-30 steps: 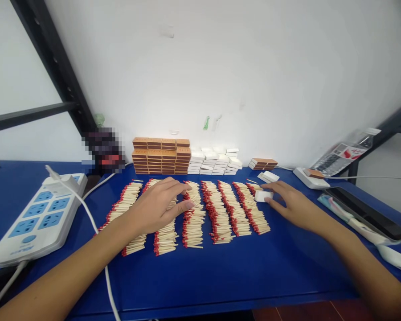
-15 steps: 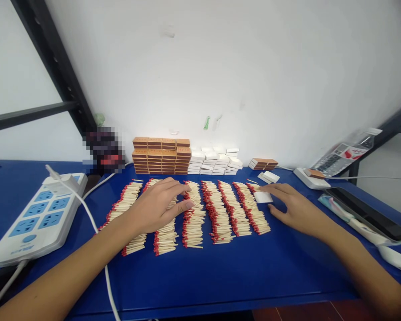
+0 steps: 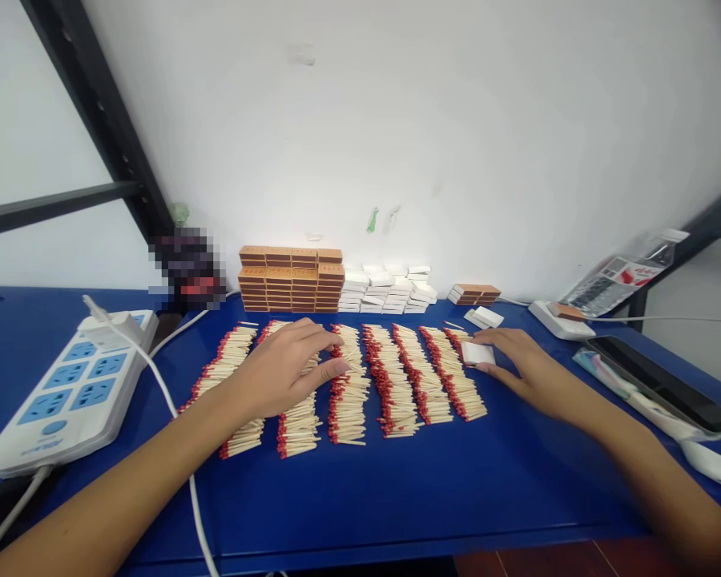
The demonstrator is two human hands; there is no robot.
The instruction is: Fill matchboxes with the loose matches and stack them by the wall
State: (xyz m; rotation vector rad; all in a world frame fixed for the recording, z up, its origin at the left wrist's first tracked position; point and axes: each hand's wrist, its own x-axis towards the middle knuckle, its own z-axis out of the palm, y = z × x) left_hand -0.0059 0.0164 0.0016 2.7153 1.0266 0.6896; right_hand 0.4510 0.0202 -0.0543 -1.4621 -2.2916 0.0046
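Observation:
Red-headed matches (image 3: 390,385) lie in several slanting rows on the blue table. My left hand (image 3: 285,365) rests over the left rows, thumb and fingertips apart at the top of a middle row, with no match plainly held. At the right end of the rows, my right hand (image 3: 525,365) grips a small white matchbox tray (image 3: 477,354) between thumb and fingers. The tray sits over the rightmost row and hides some of its matches. Just behind it are loose white trays (image 3: 484,318).
Brown matchboxes (image 3: 292,288) are stacked against the wall, beside piled white trays (image 3: 388,288) and a smaller brown group (image 3: 474,294). A power strip (image 3: 66,393) with a white cable stands left. At right are a plastic bottle (image 3: 628,272), a white adapter (image 3: 558,320) and a phone (image 3: 661,385).
My right thumb has closed in on the white tray, which has shifted slightly right and tilted. The left hand has stayed in place.

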